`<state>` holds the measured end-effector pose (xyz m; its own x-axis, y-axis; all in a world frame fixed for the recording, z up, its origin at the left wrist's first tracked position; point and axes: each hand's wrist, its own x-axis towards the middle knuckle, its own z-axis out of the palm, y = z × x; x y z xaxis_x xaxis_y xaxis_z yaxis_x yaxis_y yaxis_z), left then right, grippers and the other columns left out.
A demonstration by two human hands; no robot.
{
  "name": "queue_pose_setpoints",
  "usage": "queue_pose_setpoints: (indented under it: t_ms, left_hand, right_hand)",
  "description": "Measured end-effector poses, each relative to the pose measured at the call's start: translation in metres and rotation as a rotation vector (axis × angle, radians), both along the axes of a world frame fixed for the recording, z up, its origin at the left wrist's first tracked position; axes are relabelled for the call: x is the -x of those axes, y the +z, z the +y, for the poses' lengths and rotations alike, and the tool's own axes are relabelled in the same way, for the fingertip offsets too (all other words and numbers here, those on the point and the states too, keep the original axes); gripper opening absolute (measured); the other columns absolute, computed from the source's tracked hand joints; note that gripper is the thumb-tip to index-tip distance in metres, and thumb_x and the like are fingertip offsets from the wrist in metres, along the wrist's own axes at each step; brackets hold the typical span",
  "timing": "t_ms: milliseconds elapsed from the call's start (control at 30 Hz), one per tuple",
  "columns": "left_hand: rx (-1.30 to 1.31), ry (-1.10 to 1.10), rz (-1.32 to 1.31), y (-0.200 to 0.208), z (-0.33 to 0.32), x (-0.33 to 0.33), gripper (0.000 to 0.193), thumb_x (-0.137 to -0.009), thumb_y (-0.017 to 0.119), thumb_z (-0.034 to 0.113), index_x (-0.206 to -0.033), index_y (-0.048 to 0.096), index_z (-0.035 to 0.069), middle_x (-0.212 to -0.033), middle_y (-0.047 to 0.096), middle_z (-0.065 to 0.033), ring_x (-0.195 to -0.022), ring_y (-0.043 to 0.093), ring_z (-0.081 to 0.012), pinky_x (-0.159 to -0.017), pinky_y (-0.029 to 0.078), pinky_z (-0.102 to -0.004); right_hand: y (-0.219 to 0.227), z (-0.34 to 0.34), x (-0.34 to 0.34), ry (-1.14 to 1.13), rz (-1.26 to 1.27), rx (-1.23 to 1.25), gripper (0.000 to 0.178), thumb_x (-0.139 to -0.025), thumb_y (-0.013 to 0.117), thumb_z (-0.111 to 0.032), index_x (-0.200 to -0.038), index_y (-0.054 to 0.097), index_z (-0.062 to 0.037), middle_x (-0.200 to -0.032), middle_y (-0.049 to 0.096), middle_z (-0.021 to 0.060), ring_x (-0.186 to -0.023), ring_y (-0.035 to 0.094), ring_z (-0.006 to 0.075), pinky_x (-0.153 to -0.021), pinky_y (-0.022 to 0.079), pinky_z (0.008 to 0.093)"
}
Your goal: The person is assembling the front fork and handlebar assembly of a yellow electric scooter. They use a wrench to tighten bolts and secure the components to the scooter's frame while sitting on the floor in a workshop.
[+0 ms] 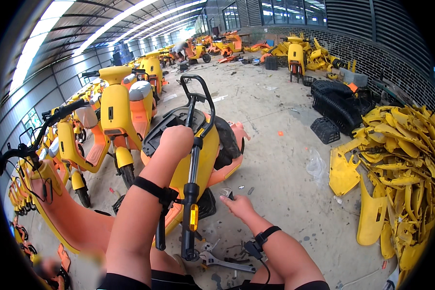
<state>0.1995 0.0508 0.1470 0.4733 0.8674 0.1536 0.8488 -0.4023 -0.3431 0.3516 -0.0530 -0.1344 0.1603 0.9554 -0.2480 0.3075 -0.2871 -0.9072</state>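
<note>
My left hand (178,140) is closed around a scooter's front fork (195,162), which has silver tubes, black lower legs and an orange reflector. A black loop-shaped bar (209,94) rises from the fork's top. Behind it lies a yellow and orange scooter body (209,159) with a dark open tray under my left wrist. My right hand (239,207), to the right of the fork and above the floor, pinches a small dark and silvery piece (227,194), too small to name. An adjustable wrench (229,263) and other small metal parts lie on the floor near my legs.
A tall pile of yellow body panels (403,179) stands at the right, with black plastic baskets (325,130) beyond it. Yellow scooters (116,104) stand in rows at the left. A black handlebar (58,113) is close on my left. A plastic bag (316,165) lies on the concrete.
</note>
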Motion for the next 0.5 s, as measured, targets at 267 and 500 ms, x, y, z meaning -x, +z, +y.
queue_pose_setpoints:
  t_ms: [267,500]
  left_hand:
    - [-0.015,0.006,0.000,-0.002,-0.001,0.000,0.012,-0.079,0.067,0.009,-0.086,0.076,0.006,-0.089,0.073,-0.0141,-0.087,0.072,-0.0308,-0.076,0.057,-0.0384]
    - [-0.021,-0.010,0.029,0.001,-0.002,-0.008,0.012,-0.078,0.067,0.009,-0.087,0.076,0.006,-0.091,0.073,-0.0141,-0.087,0.072,-0.0313,-0.076,0.057,-0.0387]
  right_hand:
    - [-0.010,0.002,-0.002,-0.021,0.037,0.033,0.062,-0.091,0.061,-0.057,-0.084,0.066,0.0040,-0.069,0.065,0.0144,-0.061,0.064,0.0272,-0.064,0.051,0.0406]
    - [-0.059,0.026,-0.009,-0.041,0.043,0.049,0.071,-0.086,0.062,-0.062,-0.097,0.068,0.0072,-0.098,0.069,0.0272,-0.102,0.064,0.0414,-0.086,0.050,0.0478]
